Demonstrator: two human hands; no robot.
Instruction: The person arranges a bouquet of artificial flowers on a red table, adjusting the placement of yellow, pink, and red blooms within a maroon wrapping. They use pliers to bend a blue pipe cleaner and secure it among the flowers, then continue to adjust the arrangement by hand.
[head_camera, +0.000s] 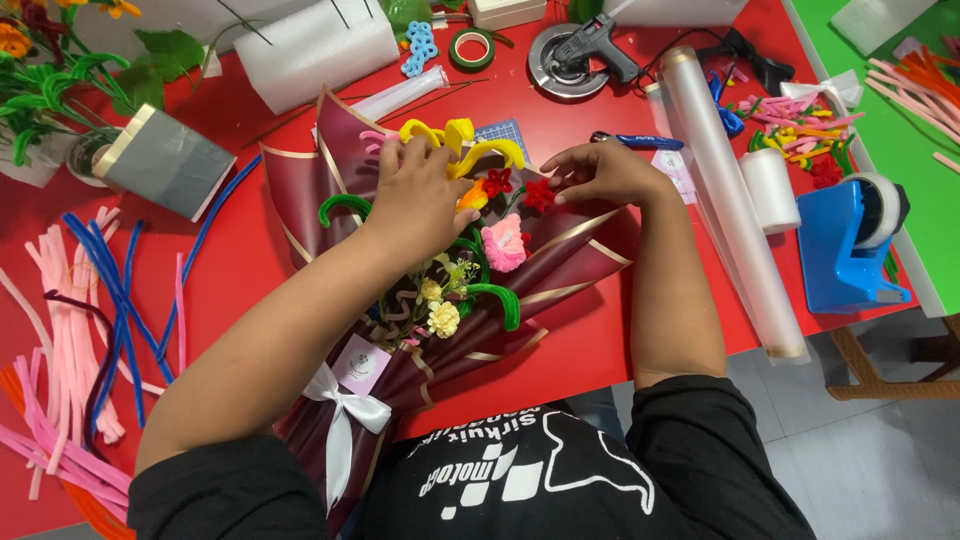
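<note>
Maroon wrapping paper edged in gold cradles a handmade bouquet lying across a red table, its stem end tied with a white ribbon bow near the person's chest. The left hand rests on top of the blooms, fingers curled down over the yellow pipe-cleaner flowers, pressing rather than clenching. The right hand pinches a small red flower between thumb and fingertips at the bouquet's upper right edge. A pink flower and green curled stems sit between the two hands. Loose pink and blue pipe cleaners lie at the table's left, a blue tape dispenser and a clear film roll to the right, a glue gun beyond.
</note>
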